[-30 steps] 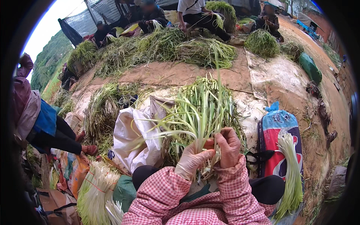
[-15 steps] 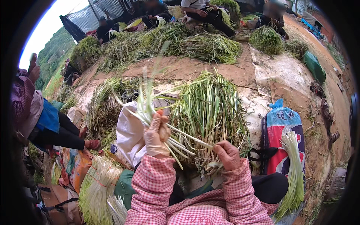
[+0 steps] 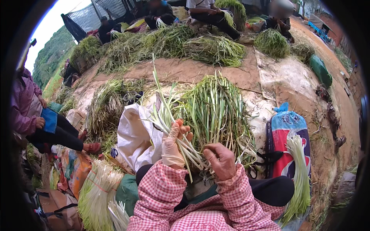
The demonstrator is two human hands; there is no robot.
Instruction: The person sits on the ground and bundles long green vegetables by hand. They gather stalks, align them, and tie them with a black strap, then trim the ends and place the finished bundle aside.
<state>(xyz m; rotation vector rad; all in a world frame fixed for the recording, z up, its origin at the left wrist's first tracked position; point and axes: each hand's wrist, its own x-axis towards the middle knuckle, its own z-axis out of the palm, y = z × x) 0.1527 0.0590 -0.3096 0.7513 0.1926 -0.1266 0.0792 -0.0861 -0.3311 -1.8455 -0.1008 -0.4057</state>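
My left hand (image 3: 175,144), in a thin pale glove, grips a small bunch of spring-onion-like stalks (image 3: 163,109). Their green ends point up and away; the white ends (image 3: 192,153) come out below my fist toward the right. Close to those white ends is my bare right hand (image 3: 220,159), its fingers curled in. Whatever it may pinch is hidden. Just beyond both hands lies a big heap of untrimmed stalks (image 3: 216,106), green on top with brown, dry bits at the near side.
A white sack (image 3: 135,134) lies left of my hands. Tied bundles (image 3: 96,196) of cleaned stalks sit at lower left; another bunch (image 3: 298,173) rests on a coloured bag (image 3: 287,131) at right. One person (image 3: 34,111) stands at left; several sit behind the far heaps (image 3: 214,50).
My left hand has come down and to the right with the bunch. My right hand has moved left, closer to it; the single stalk stretched between the hands no longer shows.
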